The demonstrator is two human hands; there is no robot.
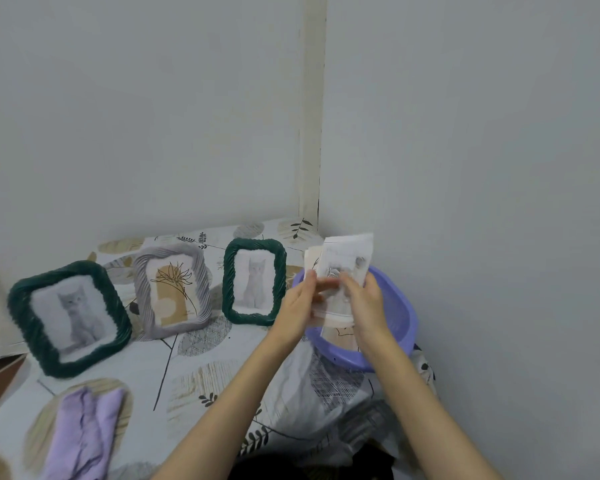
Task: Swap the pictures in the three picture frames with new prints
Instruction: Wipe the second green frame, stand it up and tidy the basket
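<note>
Paper prints (pixel 347 259) seemingly between hands (pixel 333 299)

Soft, even, cool indoor light, no visible source; dim rather than bright, with a bluish-grey cast over the walls (pixel 153 98). Faint shadows only, slightly darker behind the standing frames and under the forearms. No glare on the frame fronts. Motion blur throughout, strongest on the left dark green frame (pixel 69 318) and on both hands holding the prints (pixel 343 268), smearing their detail. Wide-angle bending toward the edges, curving the table edge at left. Bottom corners soft and murky.
</note>
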